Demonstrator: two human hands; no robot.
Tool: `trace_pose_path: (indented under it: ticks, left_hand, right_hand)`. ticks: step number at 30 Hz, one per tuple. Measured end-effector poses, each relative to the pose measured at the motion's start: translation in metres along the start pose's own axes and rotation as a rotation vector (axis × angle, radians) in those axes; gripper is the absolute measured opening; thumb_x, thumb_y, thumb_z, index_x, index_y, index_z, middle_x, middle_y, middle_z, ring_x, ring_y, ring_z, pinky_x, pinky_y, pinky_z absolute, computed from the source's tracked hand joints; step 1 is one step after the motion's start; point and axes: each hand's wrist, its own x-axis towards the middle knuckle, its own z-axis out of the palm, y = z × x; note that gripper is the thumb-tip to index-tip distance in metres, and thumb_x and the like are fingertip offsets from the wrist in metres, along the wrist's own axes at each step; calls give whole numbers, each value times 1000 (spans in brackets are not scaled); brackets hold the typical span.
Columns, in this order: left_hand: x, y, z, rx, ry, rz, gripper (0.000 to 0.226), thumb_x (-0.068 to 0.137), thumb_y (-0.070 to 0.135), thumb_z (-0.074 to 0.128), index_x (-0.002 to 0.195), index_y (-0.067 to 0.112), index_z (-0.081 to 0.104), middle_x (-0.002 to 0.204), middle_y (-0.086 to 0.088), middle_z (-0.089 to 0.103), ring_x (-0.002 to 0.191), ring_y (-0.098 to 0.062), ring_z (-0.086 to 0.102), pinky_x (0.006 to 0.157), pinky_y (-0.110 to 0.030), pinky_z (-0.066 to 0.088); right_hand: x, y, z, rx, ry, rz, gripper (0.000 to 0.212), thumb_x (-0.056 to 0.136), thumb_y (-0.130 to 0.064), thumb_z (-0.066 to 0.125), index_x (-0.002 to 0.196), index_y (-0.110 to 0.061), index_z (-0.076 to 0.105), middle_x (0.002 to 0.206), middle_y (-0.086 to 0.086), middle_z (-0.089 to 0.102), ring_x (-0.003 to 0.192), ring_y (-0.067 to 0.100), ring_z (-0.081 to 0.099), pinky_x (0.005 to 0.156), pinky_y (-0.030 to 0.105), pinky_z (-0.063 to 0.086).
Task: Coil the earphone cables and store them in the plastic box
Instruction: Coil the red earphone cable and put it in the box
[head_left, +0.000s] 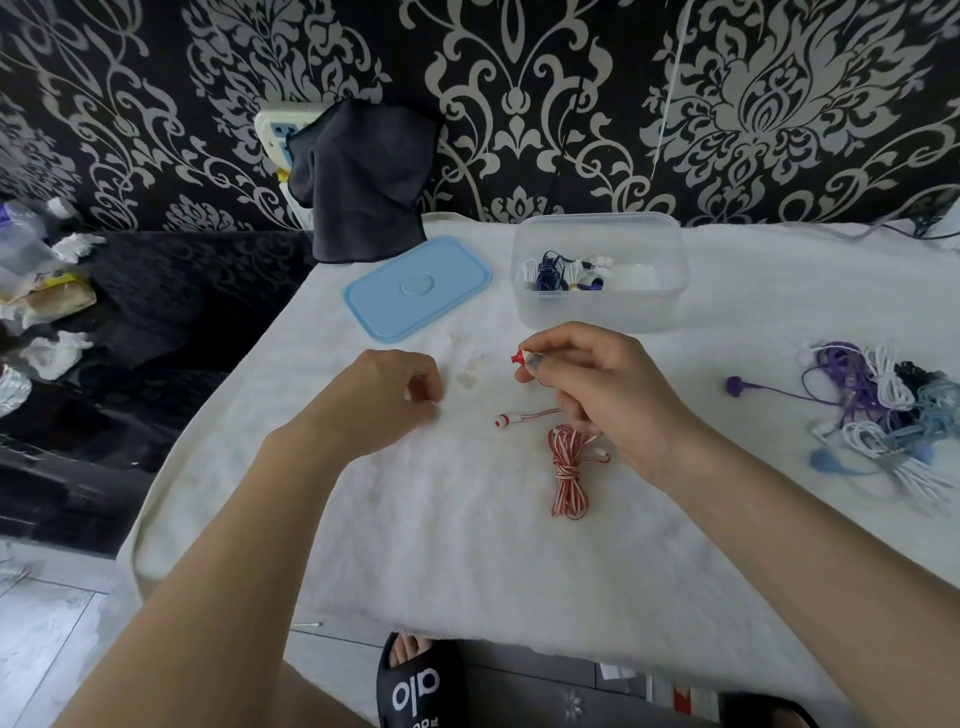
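Head view looks down on a tabletop (467, 545) covered in white fluffy cloth, set against a wall with black and silver patterned wallpaper. At the back stands a clear plastic box (600, 270) with its top open, holding a few coiled earphones in blue and white. Its light blue lid (415, 288) lies flat just to the left of it, and a dark cloth (363, 176) hangs from the wall behind the lid. Off to the right, well apart from the box, sits a tangled pile of earphones (883, 410) in purple, white and pale blue, with one purple earbud trailing out toward the middle. A few small white ear tips (467, 371) lie between the two hands. Near the centre rests the red and white earphone cable (569, 470), already wound into a bundle and tied round its middle, with one earbud (502, 421) lying loose on the cloth to its left. The right hand (597, 384) hovers above the bundle, fingers curled, pinching the other red earbud (522, 357) between thumb and forefinger. The left hand (384, 400) rests on the cloth to the left with its fingers curled inward; whether it holds something small cannot be told. A foot in a black slipper (415, 680) shows below the tabletop edge.
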Motion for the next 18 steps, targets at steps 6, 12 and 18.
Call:
trace_pose_path:
  ticks: [6,12,18]
  left_hand:
    - [-6,26,-7,-461,68,64,9,92,16,72,88,23,69,92,12,72,60,-7,50,57,-20,44]
    - [-10,51,-4,-706,-51,103,6,95,12,71,94,8,66,61,16,59,54,-11,40,48,-16,35]
    - [-8,54,-3,-736,-42,133,9,92,12,73,96,7,68,80,0,71,61,-15,49,53,-17,42]
  right_hand:
    - [0,0,-1,18,17,-51,9,95,-10,64,101,-10,71,89,6,77,55,14,50,45,24,41]
    - [1,1,0,60,-7,-116,10,94,-6,64,101,-6,71,87,11,77,72,19,69,64,29,55]
    - [1,1,0,32,-3,-141,9,94,-5,64,99,-6,71,82,11,75,67,17,66,62,29,53]
